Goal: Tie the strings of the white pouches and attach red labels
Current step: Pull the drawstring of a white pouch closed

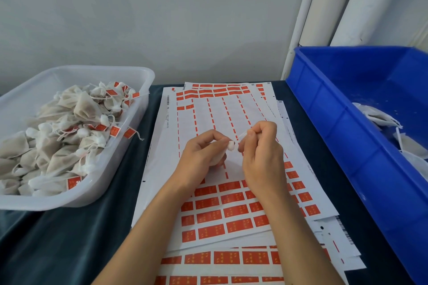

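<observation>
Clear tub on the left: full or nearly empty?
Full: the clear tub is heaped with white pouches, many carrying red labels.

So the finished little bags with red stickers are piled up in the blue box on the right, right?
Not quite. The finished bags with red stickers are piled in the clear tub on the left. The blue box on the right holds plain bags with no stickers showing. The head view shows both.

Even soft light, faint shadows, slight softness, wide-angle bowing at edges.
</observation>
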